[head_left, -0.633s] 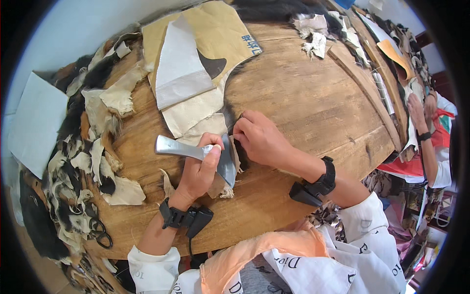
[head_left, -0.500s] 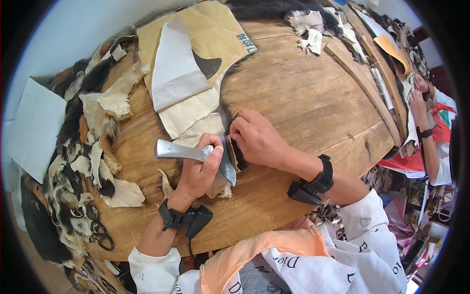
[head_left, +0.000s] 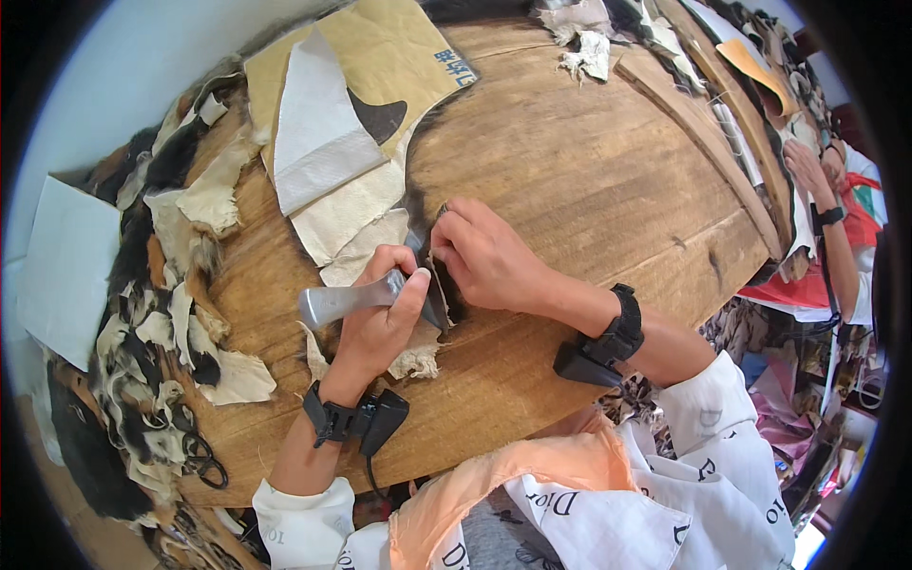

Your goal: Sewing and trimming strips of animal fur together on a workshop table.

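knife blade (head_left: pixel 429 302) hidden between hands, co-worker (head_left: pixel 836 218) cut by edge

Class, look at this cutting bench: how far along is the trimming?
Done: a heap of trimmed scraps lies along the bench's left edge. In hand: the left hand works a metal knife on a fur piece pinned by the right hand. Left: pale pieces wait behind.

Fur scraps (head_left: pixel 161 323) lie left of the hands on the wooden table (head_left: pixel 589 171), paper patterns (head_left: pixel 332 133) behind.

I see a metal knife (head_left: pixel 347 301) at frame centre, its grey handle pointing left, blade tip on a dark fur strip (head_left: pixel 445 296) lying flat beside pale hide pieces (head_left: pixel 351 223) on the counter (head_left: pixel 589 180).
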`<state>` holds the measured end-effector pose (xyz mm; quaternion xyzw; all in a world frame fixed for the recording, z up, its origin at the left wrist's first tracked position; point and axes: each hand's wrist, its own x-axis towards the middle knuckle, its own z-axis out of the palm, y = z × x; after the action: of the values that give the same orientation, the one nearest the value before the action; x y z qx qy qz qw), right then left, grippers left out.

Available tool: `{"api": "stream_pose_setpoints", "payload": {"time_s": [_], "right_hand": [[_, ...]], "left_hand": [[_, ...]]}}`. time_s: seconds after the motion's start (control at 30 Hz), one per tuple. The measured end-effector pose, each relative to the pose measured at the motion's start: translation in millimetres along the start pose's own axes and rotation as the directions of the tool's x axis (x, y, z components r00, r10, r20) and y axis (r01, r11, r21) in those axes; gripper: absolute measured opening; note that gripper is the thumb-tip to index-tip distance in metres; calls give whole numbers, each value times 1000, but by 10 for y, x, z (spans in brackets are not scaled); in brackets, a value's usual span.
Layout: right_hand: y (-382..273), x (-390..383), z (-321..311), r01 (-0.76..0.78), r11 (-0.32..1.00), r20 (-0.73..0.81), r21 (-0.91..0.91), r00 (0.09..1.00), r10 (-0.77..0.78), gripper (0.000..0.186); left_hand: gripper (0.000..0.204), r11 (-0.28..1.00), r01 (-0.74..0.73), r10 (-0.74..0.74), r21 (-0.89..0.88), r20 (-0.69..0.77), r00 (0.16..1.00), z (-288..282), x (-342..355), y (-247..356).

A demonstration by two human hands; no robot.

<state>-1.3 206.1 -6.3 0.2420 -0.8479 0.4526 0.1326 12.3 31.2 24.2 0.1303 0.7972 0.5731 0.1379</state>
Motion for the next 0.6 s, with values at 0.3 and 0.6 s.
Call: {"api": "stream_pose_setpoints", "payload": {"time_s": [0.3, 0.6], "right_hand": [[-26, 91, -234, -142, 951, 8, -277, 989, 150, 13], [-741, 482, -342, 149, 961, 179, 231, 965, -192, 29]], "left_hand": [[25, 999, -6, 8, -45, 44, 999, -24, -49, -41], [22, 921, -326, 344, 211, -55, 937, -123, -115, 381]]}}
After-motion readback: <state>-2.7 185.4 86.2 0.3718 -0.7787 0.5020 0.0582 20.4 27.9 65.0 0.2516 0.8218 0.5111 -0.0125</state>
